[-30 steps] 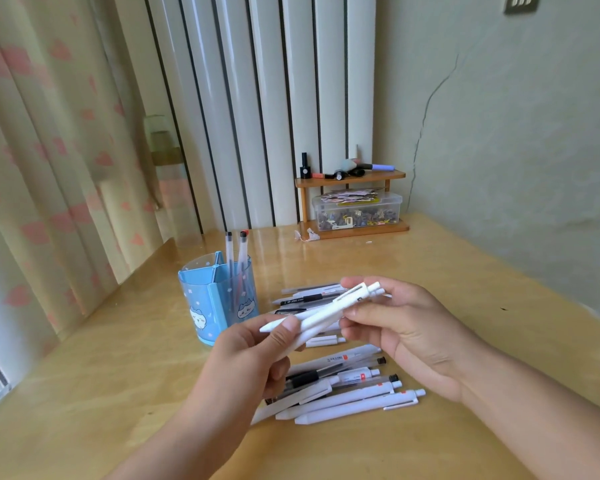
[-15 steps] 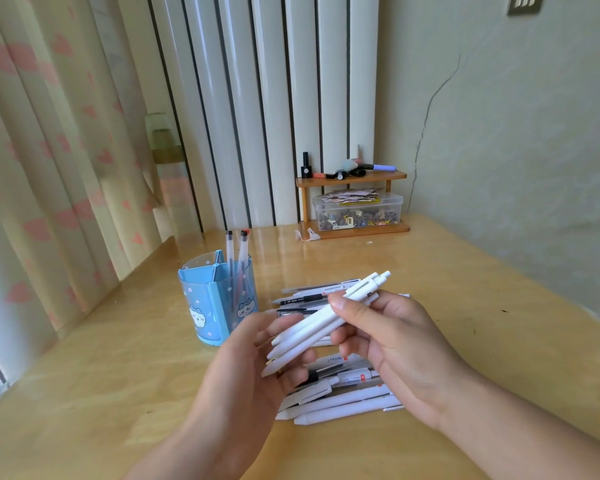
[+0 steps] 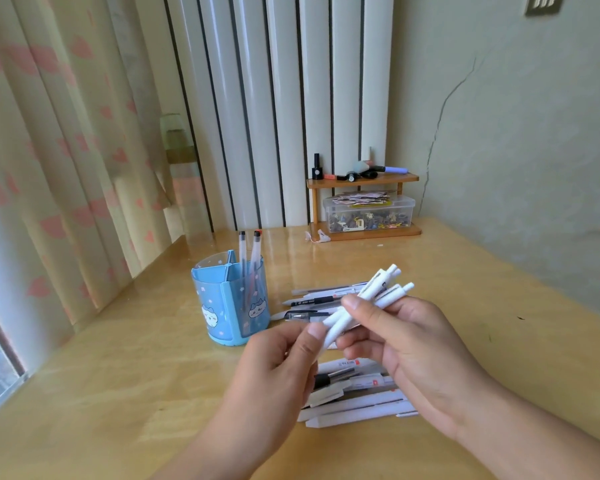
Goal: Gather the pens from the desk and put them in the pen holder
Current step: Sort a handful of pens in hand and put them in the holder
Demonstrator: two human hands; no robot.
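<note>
White pens (image 3: 368,304) in both hands' grip

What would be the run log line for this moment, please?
phase: gathering | right hand: grips white pens | left hand: pinches their lower ends | pen holder: two pens inside | desk: more pens left

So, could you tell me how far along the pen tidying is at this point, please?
Early on. Done: two pens stand in the blue pen holder. In hand: the right hand grips a small bundle of white pens, with the left hand pinching its lower end; it is not yet over the holder. Left: most pens lie loose on the desk, some behind the hands, more beneath them.
</note>
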